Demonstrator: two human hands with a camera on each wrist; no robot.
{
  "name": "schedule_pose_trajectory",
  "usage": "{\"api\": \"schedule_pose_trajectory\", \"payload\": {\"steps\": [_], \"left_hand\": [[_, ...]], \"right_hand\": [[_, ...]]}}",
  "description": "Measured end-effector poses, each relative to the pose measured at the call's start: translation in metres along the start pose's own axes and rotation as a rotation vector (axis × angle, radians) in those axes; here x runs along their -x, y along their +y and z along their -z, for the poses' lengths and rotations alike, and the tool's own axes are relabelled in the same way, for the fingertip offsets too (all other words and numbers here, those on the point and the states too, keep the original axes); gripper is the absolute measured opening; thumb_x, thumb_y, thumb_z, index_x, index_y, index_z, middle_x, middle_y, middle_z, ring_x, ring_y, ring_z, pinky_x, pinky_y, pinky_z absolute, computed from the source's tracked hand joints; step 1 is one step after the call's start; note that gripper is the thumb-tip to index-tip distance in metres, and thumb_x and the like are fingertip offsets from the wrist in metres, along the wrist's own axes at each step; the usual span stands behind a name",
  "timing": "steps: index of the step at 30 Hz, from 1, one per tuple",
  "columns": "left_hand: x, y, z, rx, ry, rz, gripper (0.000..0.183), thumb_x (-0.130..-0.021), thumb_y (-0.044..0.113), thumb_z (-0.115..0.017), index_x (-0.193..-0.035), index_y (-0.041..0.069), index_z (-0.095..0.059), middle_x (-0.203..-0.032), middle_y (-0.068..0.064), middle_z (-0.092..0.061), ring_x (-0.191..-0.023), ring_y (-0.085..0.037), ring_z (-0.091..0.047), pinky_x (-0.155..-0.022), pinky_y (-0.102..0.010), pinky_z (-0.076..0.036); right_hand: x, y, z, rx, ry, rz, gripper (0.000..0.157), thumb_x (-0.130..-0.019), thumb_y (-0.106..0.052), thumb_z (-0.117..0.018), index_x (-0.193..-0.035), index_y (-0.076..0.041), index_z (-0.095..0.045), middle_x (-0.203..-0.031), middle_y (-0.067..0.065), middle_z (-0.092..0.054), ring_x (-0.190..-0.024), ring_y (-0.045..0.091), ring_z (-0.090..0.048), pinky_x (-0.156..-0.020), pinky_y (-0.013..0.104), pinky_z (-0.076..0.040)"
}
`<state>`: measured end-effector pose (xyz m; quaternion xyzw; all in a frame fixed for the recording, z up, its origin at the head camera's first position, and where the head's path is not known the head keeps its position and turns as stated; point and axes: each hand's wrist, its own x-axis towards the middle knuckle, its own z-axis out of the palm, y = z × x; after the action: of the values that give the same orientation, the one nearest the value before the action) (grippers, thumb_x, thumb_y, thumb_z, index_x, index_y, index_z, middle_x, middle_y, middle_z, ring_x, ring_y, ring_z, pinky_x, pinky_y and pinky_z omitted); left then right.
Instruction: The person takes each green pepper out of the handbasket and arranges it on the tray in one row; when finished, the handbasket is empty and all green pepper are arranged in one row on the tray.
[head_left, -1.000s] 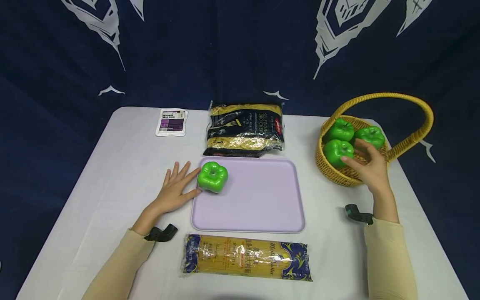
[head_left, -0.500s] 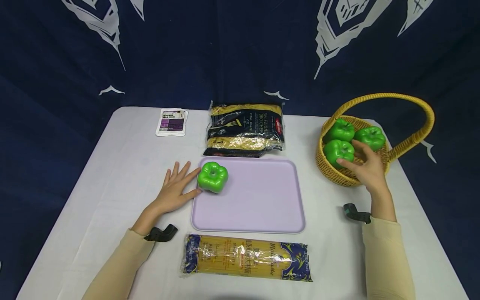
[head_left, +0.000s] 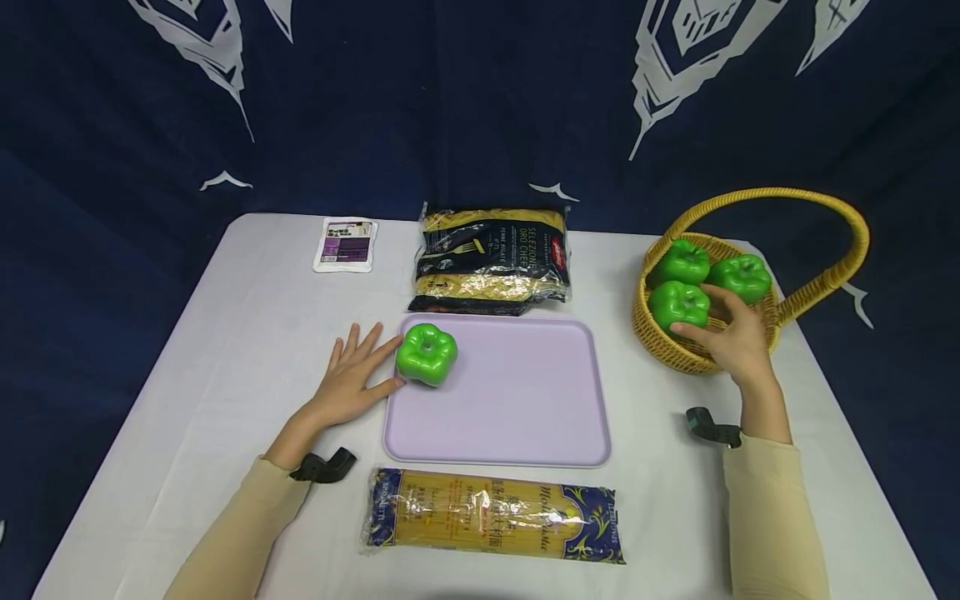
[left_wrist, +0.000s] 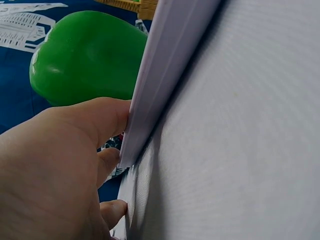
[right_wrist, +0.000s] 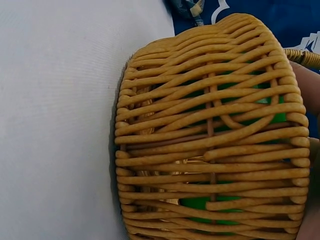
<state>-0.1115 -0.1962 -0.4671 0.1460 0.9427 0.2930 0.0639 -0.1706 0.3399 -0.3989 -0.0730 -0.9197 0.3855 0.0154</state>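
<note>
In the head view my left hand [head_left: 345, 389] lies with fingers spread at the left edge of a lilac tray [head_left: 517, 400]. Beside its fingertips, a green bell pepper [head_left: 426, 354] sits on the tray's upper left part. The left wrist view has the thumb against the tray's rim [left_wrist: 145, 95], close under that pepper [left_wrist: 92, 57]. At the right, my right hand [head_left: 737, 337] reaches into a wicker basket [head_left: 675, 354] and grips the front green bell pepper [head_left: 677, 305] between thumb and fingers. Two more peppers [head_left: 741, 277] lie behind it. From the right wrist, the basket's wall [right_wrist: 215, 145] hides most of the hold.
A bag of penne [head_left: 491, 260] lies behind the tray, and a packet of spaghetti [head_left: 495, 512] in front of it. A small white and purple packet [head_left: 345, 245] rests at the back left. The basket's tall handle [head_left: 851, 229] arches over to the right.
My right hand has shifted slightly left and closed in on the front pepper in the basket. The left hand and the pepper on the tray stay where they were.
</note>
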Motion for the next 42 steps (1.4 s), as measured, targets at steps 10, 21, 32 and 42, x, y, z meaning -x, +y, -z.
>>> {"api": "schedule_pose_trajectory", "payload": {"steps": [10,21,32,42], "left_hand": [[0.0,0.001,0.0,-0.006,-0.009,0.005,0.07,-0.093,0.041,-0.06,-0.153,0.017,-0.034,-0.163,-0.021,-0.012,-0.149,-0.046,0.011,-0.117,-0.062,0.013],[-0.001,-0.001,0.002,-0.015,-0.011,0.005,0.07,-0.093,0.041,-0.059,-0.153,0.018,-0.033,-0.163,-0.02,-0.011,-0.149,-0.045,0.011,-0.117,-0.062,0.013],[-0.002,-0.002,0.003,-0.016,-0.007,0.002,0.07,-0.093,0.042,-0.059,-0.154,0.019,-0.033,-0.163,-0.02,-0.011,-0.149,-0.045,0.012,-0.117,-0.062,0.013],[-0.002,-0.003,0.0,-0.024,-0.005,-0.001,0.07,-0.093,0.043,-0.059,-0.154,0.02,-0.033,-0.164,-0.019,-0.011,-0.149,-0.044,0.011,-0.117,-0.061,0.013]], "right_hand": [[0.006,-0.003,0.01,0.004,0.108,-0.043,0.087,-0.084,-0.038,-0.077,-0.153,-0.012,-0.031,-0.15,0.019,-0.041,-0.131,0.036,-0.044,-0.086,0.022,-0.042],[0.023,-0.019,0.024,0.011,0.278,-0.04,0.081,-0.081,-0.024,-0.081,-0.15,-0.021,-0.039,-0.144,0.012,-0.049,-0.104,-0.002,-0.046,-0.079,0.005,-0.04],[0.044,-0.061,-0.001,-0.073,0.188,0.226,0.081,-0.073,-0.006,-0.086,-0.143,-0.005,-0.044,-0.131,0.015,-0.053,-0.106,-0.004,-0.048,-0.077,0.001,-0.046],[0.057,-0.108,-0.054,-0.13,-0.079,0.414,0.078,-0.07,-0.001,-0.087,-0.136,0.005,-0.046,-0.132,0.024,-0.052,-0.116,0.035,-0.055,-0.082,0.01,-0.052]]}}
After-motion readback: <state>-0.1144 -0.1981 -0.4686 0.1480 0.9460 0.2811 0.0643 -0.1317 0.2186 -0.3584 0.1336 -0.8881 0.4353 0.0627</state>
